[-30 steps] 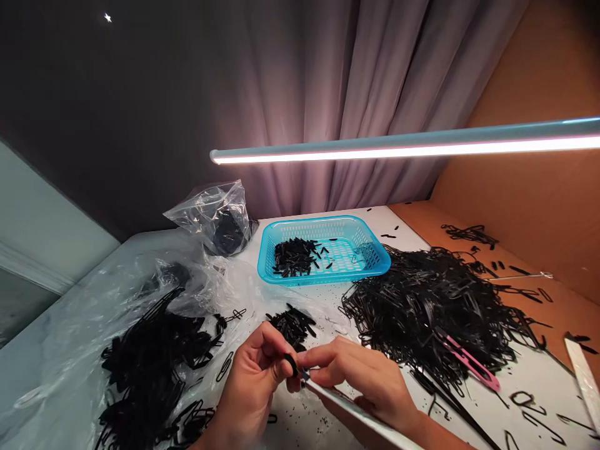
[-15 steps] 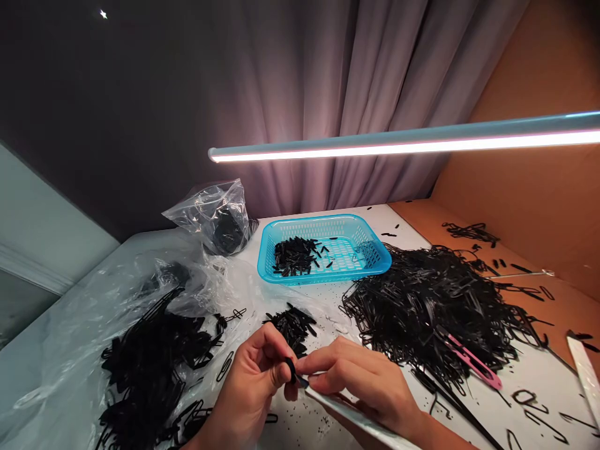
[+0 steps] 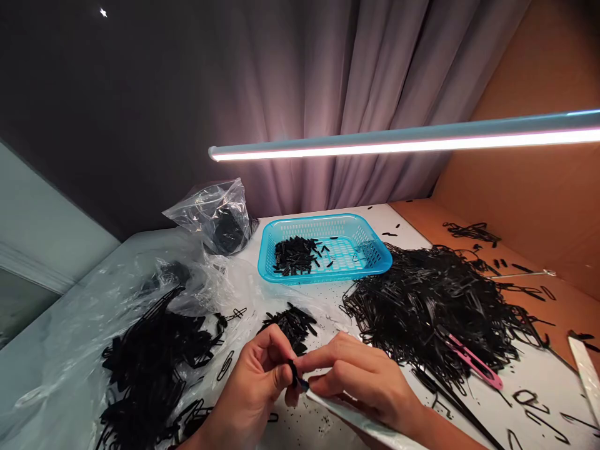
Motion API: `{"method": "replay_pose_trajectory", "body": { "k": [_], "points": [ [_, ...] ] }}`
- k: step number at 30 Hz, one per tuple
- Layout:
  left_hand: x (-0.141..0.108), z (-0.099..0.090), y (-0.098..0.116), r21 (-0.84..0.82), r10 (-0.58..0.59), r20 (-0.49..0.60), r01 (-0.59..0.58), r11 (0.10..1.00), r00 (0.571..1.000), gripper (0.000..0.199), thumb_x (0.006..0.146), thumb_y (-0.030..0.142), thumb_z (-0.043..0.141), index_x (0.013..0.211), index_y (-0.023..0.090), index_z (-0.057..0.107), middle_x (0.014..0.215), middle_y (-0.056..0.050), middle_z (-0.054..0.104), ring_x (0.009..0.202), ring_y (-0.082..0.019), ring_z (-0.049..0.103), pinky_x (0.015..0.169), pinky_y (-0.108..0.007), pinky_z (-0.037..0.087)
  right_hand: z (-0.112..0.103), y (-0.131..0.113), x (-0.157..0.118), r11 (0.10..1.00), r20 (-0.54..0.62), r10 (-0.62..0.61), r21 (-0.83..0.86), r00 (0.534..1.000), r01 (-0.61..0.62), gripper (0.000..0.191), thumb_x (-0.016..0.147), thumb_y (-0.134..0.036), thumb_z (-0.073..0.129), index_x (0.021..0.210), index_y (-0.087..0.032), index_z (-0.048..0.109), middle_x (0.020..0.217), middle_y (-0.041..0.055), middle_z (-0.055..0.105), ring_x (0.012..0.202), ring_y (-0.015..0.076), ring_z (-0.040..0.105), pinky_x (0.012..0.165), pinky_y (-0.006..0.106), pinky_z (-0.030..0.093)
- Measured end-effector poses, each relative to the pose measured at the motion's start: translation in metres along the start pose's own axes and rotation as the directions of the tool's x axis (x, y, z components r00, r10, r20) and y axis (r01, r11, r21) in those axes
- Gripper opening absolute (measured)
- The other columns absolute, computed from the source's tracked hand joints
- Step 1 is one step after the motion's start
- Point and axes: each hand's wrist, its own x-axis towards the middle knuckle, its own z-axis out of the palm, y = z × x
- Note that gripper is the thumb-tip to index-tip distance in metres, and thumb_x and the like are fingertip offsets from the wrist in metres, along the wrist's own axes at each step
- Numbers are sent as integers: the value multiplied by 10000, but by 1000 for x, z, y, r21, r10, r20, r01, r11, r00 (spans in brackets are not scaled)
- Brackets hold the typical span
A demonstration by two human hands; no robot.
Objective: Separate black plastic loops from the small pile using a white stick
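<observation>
Left hand (image 3: 257,382) had black piece (image 3: 294,372) pinched in tight fingers, long axis near upright, partly hidden. Right hand (image 3: 360,378), just beside, had fingers closed on white strip (image 3: 368,427), aimed up-left, near end cut off.

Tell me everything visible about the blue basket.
The basket is translucent blue, seemingly plastic: a rounded rectangle with a smooth rim, slotted walls and an openwork floor. It stands upright on the white tabletop. Slim black pieces lie heaped toward its left, a few scattered rightward. The large black pile lies by its right end; contact is unclear. The left hand and right hand are apart from it.
</observation>
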Motion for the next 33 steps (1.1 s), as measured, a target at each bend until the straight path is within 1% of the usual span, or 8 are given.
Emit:
{"method": "replay_pose_trajectory", "body": {
  "k": [7,10,15,18,21,25,29,33],
  "points": [
    [1,0,-8,-111,-79,-44,74,991,996,283,718,268,760,753,168,498,656,41,512,508,-37,422,480,-161,336,-1,-11,-5,924,178,-147,-327,973,200,263,943,-75,412,769,-98,608,1096,136,679,909,198,642,680,340,476],
    [1,-2,-8,-93,-63,-24,61,994,998,259,742,250,741,761,170,496,663,38,518,548,-46,431,515,-167,355,2,-16,-7,907,169,-152,-369,974,205,274,937,-64,398,792,-85,629,1066,162,682,894,206,641,667,347,482],
    [-3,2,-4,-64,0,68,4,998,998,279,735,296,747,758,174,497,612,32,562,520,-53,452,496,-165,339,7,-11,-10,952,-25,-81,-299,996,69,228,958,-92,395,898,-91,615,1075,153,677,906,198,635,692,348,457],
    [-4,3,-4,-42,30,116,-25,999,993,292,739,323,738,761,180,484,586,20,592,493,-66,458,482,-178,334,6,-4,-12,981,-154,151,-98,977,-167,125,927,-135,508,840,-143,597,1002,76,703,785,141,642,688,296,465],
    [-2,-2,-6,-42,44,121,-39,998,992,271,765,292,719,769,181,472,616,18,609,519,-67,484,516,-180,350,5,-1,-12,908,-127,399,195,908,-371,134,872,-177,614,743,-167,577,960,16,705,786,114,654,701,240,486],
    [3,-7,-8,-58,77,97,-71,996,992,297,765,283,723,756,177,446,636,23,605,532,-60,505,538,-176,355,5,-3,-9,908,-48,358,253,933,-335,78,840,-170,656,765,-155,640,940,33,681,815,114,649,721,225,487],
    [6,-7,-8,-42,72,69,-69,997,995,316,747,272,739,732,176,439,622,31,588,520,-64,505,514,-178,361,5,-2,-8,937,-52,274,237,960,-255,32,805,-111,676,792,-133,656,936,54,681,820,114,649,722,210,481],
    [6,-5,-8,-39,62,73,-59,997,995,314,734,265,751,727,173,451,619,33,588,519,-67,521,499,-176,372,6,1,-10,940,-58,267,237,962,-247,40,804,-104,672,801,-133,644,937,51,684,823,113,644,725,212,480]
  ]
}}
